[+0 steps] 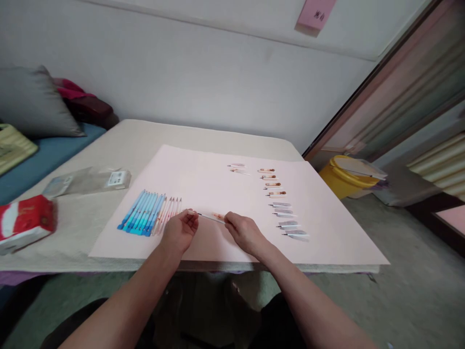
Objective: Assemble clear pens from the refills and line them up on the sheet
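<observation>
A thin white pen refill [211,218] with a dark tip spans the space between my hands, over the white sheet [203,184]. The fingers of my right hand [244,232] grip its right end. My left hand [181,229] is closed in a pinch beside the dark tip; a small pale bit shows at its fingertips, too small to name. Just behind the refill lies a short orange-brown patterned piece [218,215]. Left of my left hand is a row of several blue pens [140,213], followed by several pale pink-and-white pens [167,213].
On the sheet's right side lie several brown patterned pen parts [272,184] and refills with greyish clear pieces [290,224]. Two more slim sets [238,166] lie farther back. A clear bag [87,182] and a red tissue pack [27,223] are at left, a yellow bin [337,179] at right.
</observation>
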Demonstrator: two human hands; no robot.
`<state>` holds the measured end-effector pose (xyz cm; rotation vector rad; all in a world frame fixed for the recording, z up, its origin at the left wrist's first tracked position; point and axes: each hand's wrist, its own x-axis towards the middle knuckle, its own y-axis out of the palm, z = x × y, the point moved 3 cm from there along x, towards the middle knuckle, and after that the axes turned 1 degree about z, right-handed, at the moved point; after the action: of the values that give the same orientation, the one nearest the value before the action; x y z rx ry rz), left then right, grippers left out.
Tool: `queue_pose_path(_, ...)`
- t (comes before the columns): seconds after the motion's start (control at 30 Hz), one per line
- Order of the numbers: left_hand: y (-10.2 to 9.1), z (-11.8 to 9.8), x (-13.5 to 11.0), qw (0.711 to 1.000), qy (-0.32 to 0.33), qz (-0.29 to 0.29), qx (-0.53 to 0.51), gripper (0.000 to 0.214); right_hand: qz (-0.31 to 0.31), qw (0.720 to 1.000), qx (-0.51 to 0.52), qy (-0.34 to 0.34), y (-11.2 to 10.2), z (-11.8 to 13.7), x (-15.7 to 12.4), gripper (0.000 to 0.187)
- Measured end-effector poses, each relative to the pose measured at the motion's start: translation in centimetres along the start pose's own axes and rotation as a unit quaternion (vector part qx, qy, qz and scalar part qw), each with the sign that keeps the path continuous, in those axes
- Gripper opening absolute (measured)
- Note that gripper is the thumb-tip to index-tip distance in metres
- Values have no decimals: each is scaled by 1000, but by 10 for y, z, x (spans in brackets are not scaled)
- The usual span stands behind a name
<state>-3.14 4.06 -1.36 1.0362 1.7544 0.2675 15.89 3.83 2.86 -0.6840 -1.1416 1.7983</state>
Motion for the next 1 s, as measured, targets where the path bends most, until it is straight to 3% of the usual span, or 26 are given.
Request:
queue_pose_path(0.33, 0, 0, -3, 998, 51, -7, 34, 11, 17, 1000, -16, -2, -1, 0, -1, 16)
queue_pose_path(0.57, 4, 4, -8, 984, 138, 41, 105, 11, 10, 1000, -23, -5, -2, 5, -3, 15)
queue_pose_path(0.77, 9, 9, -16, 979, 144, 53, 135, 14, -8, 1000, 22, -20, 4, 9, -5, 15)
queue_pose_path(1.0, 9, 34, -28, 971, 107, 103, 185, 23, -30, 993, 115, -6, 20, 15, -3, 9)
